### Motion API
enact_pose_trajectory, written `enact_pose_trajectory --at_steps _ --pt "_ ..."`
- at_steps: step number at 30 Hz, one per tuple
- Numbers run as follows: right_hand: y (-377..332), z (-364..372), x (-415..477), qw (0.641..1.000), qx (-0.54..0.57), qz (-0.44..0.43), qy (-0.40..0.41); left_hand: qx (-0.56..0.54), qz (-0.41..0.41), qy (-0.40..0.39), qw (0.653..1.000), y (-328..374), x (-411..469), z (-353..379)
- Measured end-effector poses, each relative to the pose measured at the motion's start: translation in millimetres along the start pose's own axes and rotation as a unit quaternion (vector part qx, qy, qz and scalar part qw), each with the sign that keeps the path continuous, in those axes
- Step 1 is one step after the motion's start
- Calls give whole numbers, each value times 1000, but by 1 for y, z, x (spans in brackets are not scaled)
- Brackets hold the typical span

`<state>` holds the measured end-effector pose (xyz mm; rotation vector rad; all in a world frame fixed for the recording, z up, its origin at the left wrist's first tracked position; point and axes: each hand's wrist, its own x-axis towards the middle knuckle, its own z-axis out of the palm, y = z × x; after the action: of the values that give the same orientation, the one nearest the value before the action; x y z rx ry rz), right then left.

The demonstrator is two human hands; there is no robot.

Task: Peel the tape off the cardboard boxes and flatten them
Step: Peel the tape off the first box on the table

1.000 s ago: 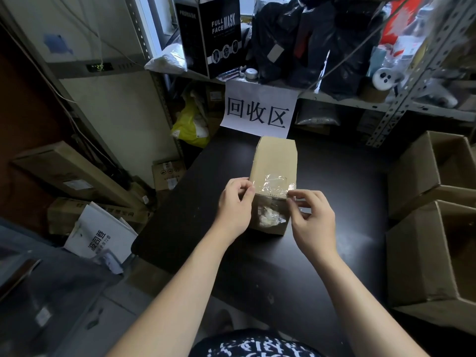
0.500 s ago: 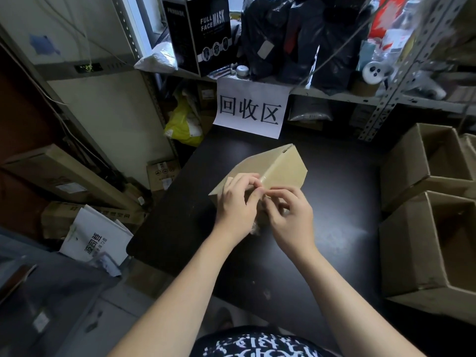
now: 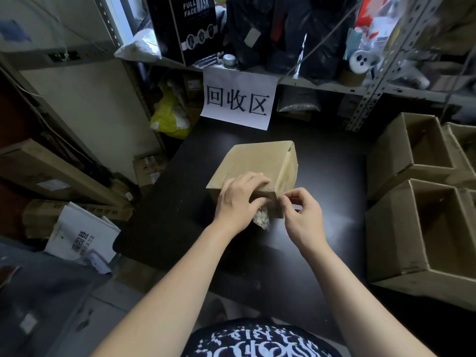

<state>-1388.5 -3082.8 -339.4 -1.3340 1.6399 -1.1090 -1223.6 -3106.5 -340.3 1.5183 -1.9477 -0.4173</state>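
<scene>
Left hand point(image 3: 237, 199): curled over near edge of box point(image 3: 257, 161).
Right hand point(image 3: 301, 215): pinching tape point(image 3: 261, 219) at near right corner.
Progress: tape partly peeled; box unflattened; open boxes point(image 3: 412, 155) at right wait.

The cardboard box point(image 3: 260, 161) sits in the middle of the counter point(image 3: 322, 176). The left hand point(image 3: 238, 199) holds its near top edge. The right hand point(image 3: 301, 215) pinches its near right corner. A lump of tape point(image 3: 261, 219) hangs between the hands. A paper sign point(image 3: 238, 99) hangs at the far edge, under a shelf point(image 3: 334, 86). Two open boxes point(image 3: 394, 233) stand along the right edge.
</scene>
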Motion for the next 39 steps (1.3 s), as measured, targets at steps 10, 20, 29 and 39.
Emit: enact_pose_trajectory --at_steps 10,20,29,39 --pt "23 -18 -1 996 -5 84 -21 -12 -23 -6 1000 5 -9 35" --pt "44 -15 -5 982 -16 186 -38 7 -4 -23 1000 -4 -31 70" --pt "48 -11 -5 959 93 266 -29 -16 -9 -24 1000 -7 -30 71" --pt "34 -13 5 950 124 286 -1 -15 -21 -41 999 -7 -30 70"
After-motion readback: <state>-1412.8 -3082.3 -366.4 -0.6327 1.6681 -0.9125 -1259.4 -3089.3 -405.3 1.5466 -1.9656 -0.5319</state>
